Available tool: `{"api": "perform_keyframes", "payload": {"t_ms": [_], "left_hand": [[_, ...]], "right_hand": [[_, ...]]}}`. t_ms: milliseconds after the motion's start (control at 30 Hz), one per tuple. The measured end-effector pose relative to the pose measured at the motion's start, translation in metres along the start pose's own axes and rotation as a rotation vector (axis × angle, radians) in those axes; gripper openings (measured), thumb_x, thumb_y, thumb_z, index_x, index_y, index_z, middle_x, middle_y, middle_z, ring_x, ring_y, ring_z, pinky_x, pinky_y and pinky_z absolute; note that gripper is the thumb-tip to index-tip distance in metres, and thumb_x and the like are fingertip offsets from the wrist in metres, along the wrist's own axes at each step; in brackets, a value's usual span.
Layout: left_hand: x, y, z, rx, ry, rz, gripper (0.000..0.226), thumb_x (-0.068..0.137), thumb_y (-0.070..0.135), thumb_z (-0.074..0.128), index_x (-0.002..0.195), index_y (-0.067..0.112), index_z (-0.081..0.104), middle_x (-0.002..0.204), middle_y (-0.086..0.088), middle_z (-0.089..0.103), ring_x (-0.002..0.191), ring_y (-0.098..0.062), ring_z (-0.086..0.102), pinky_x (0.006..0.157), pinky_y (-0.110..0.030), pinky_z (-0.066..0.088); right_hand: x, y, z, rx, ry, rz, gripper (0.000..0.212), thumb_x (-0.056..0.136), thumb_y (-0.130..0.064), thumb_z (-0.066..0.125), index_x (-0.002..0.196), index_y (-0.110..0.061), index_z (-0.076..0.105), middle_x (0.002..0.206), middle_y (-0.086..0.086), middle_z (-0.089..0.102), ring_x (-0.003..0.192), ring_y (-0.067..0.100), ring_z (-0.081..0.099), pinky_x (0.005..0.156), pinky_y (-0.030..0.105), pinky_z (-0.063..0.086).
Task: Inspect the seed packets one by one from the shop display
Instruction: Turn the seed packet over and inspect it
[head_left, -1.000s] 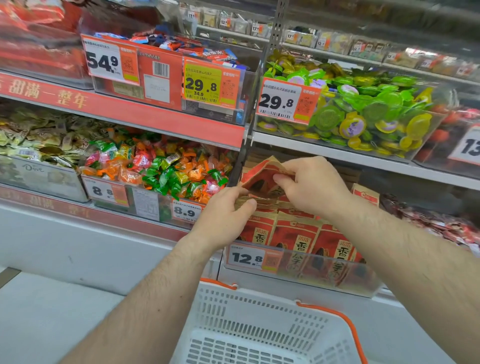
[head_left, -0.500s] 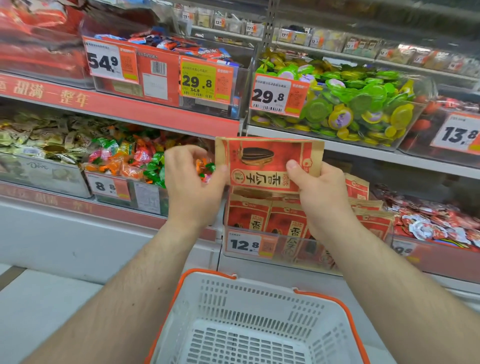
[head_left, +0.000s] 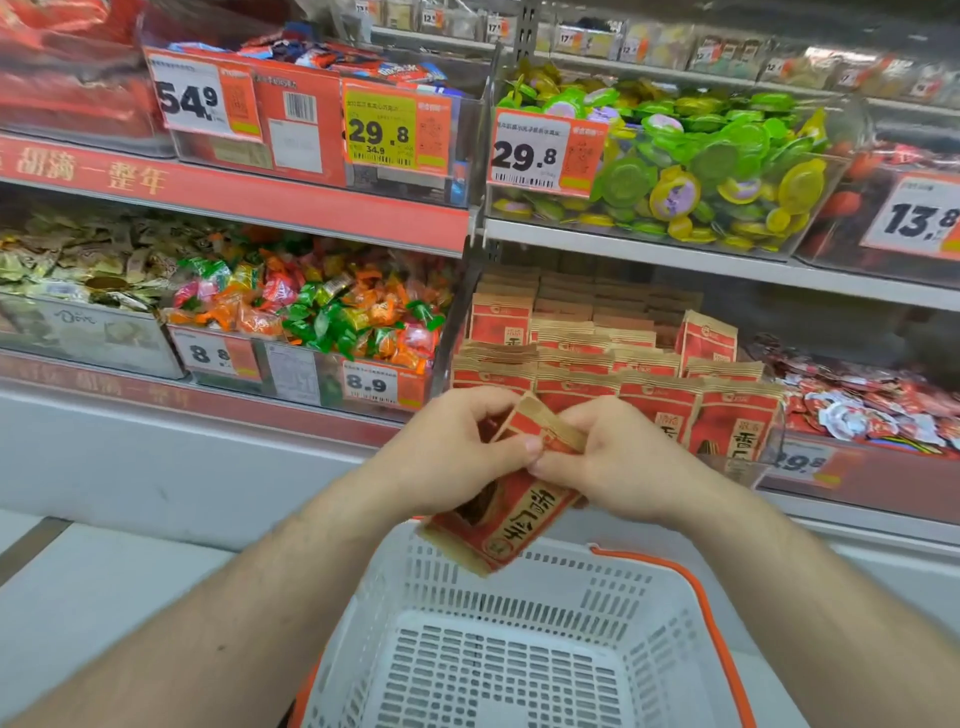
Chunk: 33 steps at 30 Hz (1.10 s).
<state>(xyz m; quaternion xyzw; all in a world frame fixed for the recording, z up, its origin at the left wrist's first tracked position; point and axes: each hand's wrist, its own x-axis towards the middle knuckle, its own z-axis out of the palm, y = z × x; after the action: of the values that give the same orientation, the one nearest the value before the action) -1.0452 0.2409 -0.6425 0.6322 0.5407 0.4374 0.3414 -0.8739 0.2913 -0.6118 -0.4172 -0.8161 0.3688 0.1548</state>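
The person holds one red-and-tan seed packet (head_left: 511, 506) in both hands above the far rim of the white shopping basket (head_left: 524, 639), which has an orange edge. The left hand (head_left: 449, 457) grips the packet's left side, fingers curled behind it and thumb pressed across its front. The right hand (head_left: 610, 457) pinches the packet's upper right part, its thumb tip meeting the left thumb near the packet's middle. The packet is tilted, its lower corner dipping toward the basket and its top edge pointing up at the shelf.

Beyond the basket, the rest of the seed packets (head_left: 613, 364) stand upright in rows in a clear-fronted display bin. To the left of that bin lies a tub of mixed wrapped candies (head_left: 317, 312) with an 8.9 price tag (head_left: 370, 383). Above the packet rows, a clear bin holds green and yellow jelly cups (head_left: 722, 166) behind a 29.8 price tag (head_left: 545, 153).
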Motion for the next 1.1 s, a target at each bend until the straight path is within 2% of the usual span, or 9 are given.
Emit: {"api": "perform_keyframes", "payload": {"t_ms": [100,233,333,433,633,833,933,1033,1100], "left_hand": [[-0.002,-0.003,0.001,-0.028,-0.059,-0.072,0.016,0.089,0.011,0.073,0.089,0.027,0.078,0.09,0.004,0.077,0.088,-0.012,0.072,0.088,-0.04,0.058],[-0.002,-0.009,0.008,-0.015,-0.037,-0.133,0.009,0.085,0.009,0.076,0.085,0.017,0.08,0.078,-0.004,0.075,0.065,-0.013,0.064,0.062,-0.031,0.058],[-0.004,-0.012,0.014,-0.081,-0.013,-0.152,0.022,0.082,0.005,0.078,0.074,0.025,0.081,0.074,-0.001,0.073,0.064,-0.02,0.063,0.062,-0.036,0.059],[-0.007,-0.015,0.019,-0.15,0.027,-0.096,0.039,0.078,-0.003,0.076,0.062,0.032,0.078,0.071,0.007,0.07,0.064,-0.017,0.064,0.06,-0.029,0.059],[-0.013,-0.017,0.024,-0.179,0.074,0.0,0.036,0.074,-0.005,0.077,0.066,0.03,0.079,0.071,0.004,0.069,0.061,-0.008,0.063,0.055,-0.021,0.053],[-0.013,-0.015,0.027,-0.251,0.068,-0.038,0.015,0.068,0.017,0.076,0.065,0.031,0.079,0.069,0.006,0.071,0.062,-0.01,0.064,0.056,-0.023,0.054],[-0.013,-0.012,0.03,-0.321,0.076,-0.07,0.011,0.064,0.021,0.074,0.067,0.029,0.08,0.07,0.004,0.074,0.06,-0.013,0.062,0.053,-0.023,0.052],[-0.011,-0.013,0.029,-0.402,0.12,-0.083,0.012,0.063,0.02,0.075,0.074,0.02,0.08,0.077,-0.008,0.075,0.062,-0.028,0.057,0.048,-0.024,0.051],[-0.01,-0.014,0.028,-0.431,0.126,-0.11,0.015,0.065,0.022,0.074,0.078,0.018,0.08,0.08,-0.008,0.075,0.063,-0.028,0.057,0.047,-0.023,0.05]], "right_hand": [[-0.007,0.017,0.002,0.054,0.094,0.045,0.011,0.08,-0.027,0.081,0.075,-0.018,0.076,0.076,0.005,0.074,0.078,0.031,0.071,0.076,0.051,0.058],[-0.018,0.037,0.008,0.316,0.233,0.047,0.012,0.075,-0.014,0.083,0.069,-0.02,0.075,0.07,0.0,0.073,0.067,0.018,0.071,0.064,0.04,0.057],[-0.029,0.046,0.009,0.478,0.31,-0.012,0.022,0.073,-0.003,0.08,0.063,-0.023,0.075,0.067,0.0,0.072,0.063,0.01,0.066,0.062,0.03,0.054],[-0.036,0.05,0.009,0.483,0.361,-0.075,0.027,0.073,-0.004,0.079,0.064,-0.029,0.076,0.066,-0.001,0.071,0.064,0.01,0.063,0.065,0.032,0.054],[-0.039,0.05,0.008,0.427,0.399,-0.094,0.025,0.076,-0.008,0.078,0.068,-0.031,0.076,0.069,-0.002,0.073,0.065,0.011,0.064,0.07,0.041,0.057],[-0.038,0.054,0.011,0.461,0.399,-0.123,0.023,0.079,-0.008,0.076,0.069,-0.029,0.075,0.071,-0.004,0.073,0.067,0.008,0.065,0.068,0.033,0.056],[-0.038,0.061,0.01,0.44,0.29,-0.098,0.006,0.083,-0.018,0.072,0.081,-0.022,0.075,0.084,0.002,0.075,0.081,0.02,0.07,0.078,0.044,0.058],[-0.039,0.065,0.011,0.437,0.089,-0.034,0.027,0.077,-0.036,0.067,0.099,-0.023,0.074,0.099,0.0,0.076,0.097,0.019,0.071,0.088,0.046,0.057],[-0.039,0.063,0.012,0.439,0.057,-0.012,0.031,0.075,-0.039,0.064,0.101,-0.025,0.073,0.099,-0.004,0.077,0.097,0.015,0.072,0.087,0.043,0.057]]}}
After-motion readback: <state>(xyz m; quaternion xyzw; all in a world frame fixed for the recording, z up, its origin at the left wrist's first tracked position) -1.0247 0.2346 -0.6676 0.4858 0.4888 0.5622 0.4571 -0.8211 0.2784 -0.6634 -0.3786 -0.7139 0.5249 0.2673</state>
